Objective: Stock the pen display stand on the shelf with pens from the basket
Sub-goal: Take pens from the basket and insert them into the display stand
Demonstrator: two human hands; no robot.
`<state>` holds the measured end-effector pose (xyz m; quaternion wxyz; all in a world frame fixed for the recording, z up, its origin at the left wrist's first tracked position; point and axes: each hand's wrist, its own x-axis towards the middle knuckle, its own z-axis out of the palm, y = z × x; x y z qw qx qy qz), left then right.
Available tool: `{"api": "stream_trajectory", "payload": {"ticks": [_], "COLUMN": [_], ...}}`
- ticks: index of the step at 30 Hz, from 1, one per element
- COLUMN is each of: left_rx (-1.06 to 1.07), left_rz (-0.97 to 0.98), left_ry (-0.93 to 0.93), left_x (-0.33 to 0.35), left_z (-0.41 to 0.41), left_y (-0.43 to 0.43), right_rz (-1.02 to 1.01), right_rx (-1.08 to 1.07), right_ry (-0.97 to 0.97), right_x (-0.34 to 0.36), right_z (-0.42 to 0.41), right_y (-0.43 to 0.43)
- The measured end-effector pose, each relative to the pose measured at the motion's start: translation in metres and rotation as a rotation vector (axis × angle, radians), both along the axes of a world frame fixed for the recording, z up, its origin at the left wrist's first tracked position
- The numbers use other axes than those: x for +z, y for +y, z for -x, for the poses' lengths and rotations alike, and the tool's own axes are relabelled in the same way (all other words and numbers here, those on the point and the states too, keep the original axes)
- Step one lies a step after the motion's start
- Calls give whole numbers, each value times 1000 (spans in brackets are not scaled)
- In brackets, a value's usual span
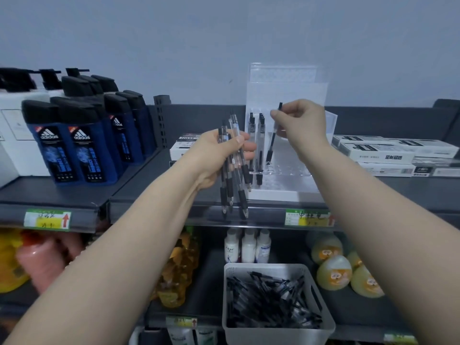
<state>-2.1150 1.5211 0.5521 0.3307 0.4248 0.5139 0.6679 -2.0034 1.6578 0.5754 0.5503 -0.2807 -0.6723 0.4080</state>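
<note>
Dark grey shelf (373,190): at the clear acrylic pen display stand (286,90), right hand (301,120) pinches one clear black-gripped pen (272,143); left hand (214,155) beside it grips a fanned pen bundle (234,185) that could slip.

The light is soft, cool and even, coming from above. The wall (224,33) reads as flat blue-grey with no hard shadows. The clear display stand (286,95) washes out almost to white, its edges hard to trace. The shelf (149,185) shades the goods beneath it, where the bottles (10,260) at far left smear into blur. The middle is sharper: the bundle of pens (234,165) in the left hand (214,155) has crisp outlines, while the single pen (269,151) under the right hand (298,120) is fainter against the glare. The wide lens bows the shelf edge and stretches the forearms (112,257) toward the bottom corners — a slight softness lies over everything.
</note>
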Motion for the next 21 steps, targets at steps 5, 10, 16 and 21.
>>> {"api": "stream_trajectory", "payload": {"ticks": [5,10,16,21], "left_rx": [-24,-57,-119,-198], "left_rz": [4,1,7,19], "left_ry": [-7,-31,-23,-5], "left_x": [-1,-4,-6,-9], "left_z": [0,-2,-1,-9], "left_y": [-1,-3,-9,-11], "right_rz": [-11,-100,-166,-204], "right_rx": [-26,-47,-110,105], "right_ry": [-98,-199,-202,-189], "right_x": [-13,-15,-13,-3], "right_z": [3,6,-10,-22], "right_y": [1,-1,-7,-52]}}
